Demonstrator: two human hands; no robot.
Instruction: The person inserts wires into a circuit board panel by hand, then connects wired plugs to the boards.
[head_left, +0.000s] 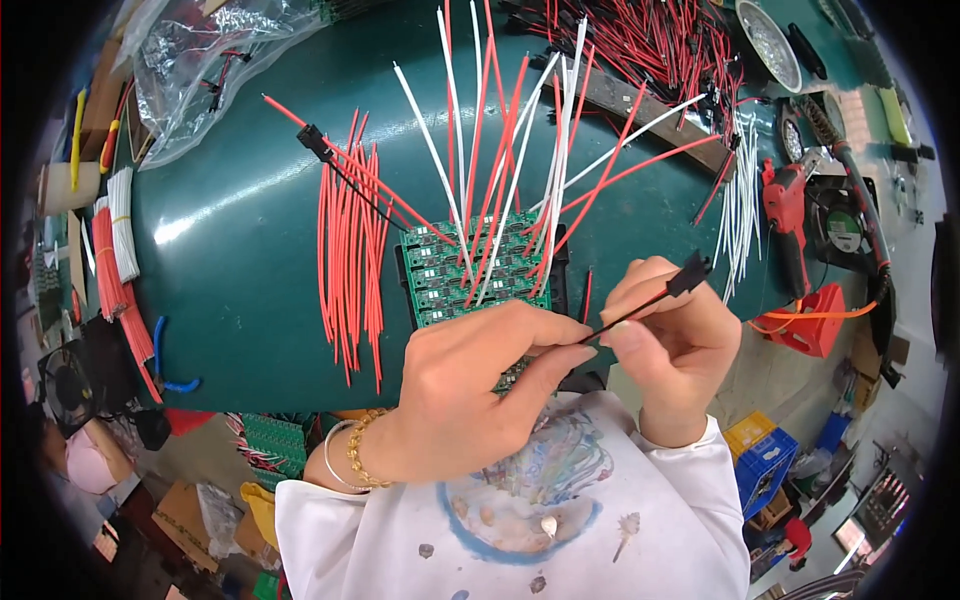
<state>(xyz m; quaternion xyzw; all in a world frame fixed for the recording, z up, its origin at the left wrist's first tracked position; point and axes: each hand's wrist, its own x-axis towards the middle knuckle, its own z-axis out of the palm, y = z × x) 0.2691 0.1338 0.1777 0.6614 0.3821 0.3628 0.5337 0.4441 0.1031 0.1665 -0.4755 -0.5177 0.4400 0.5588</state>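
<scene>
Between my hands runs a short red and black wire lead with a black plug point(688, 275) at its upper right end. My left hand point(470, 385) pinches the lead's other end between thumb and forefinger. With curled fingers, my right hand point(680, 350) grips the lead just below the plug. Behind my left hand lies a panel of green circuit boards point(430, 285), its near part covered by that hand. Long red and white wires point(480, 150) rise from the panel and fan out away from me. A second plug lead point(313, 140) stretches from the panel's far left corner.
Loose red wires point(350, 260) lie left of the panel, white wires point(740, 200) to the right. A pile of red and black leads point(650, 50) sits behind a metal bar point(650, 120). A red-handled tool point(788, 220) in a red stand point(815, 315) and a fan point(840, 225) stand at right.
</scene>
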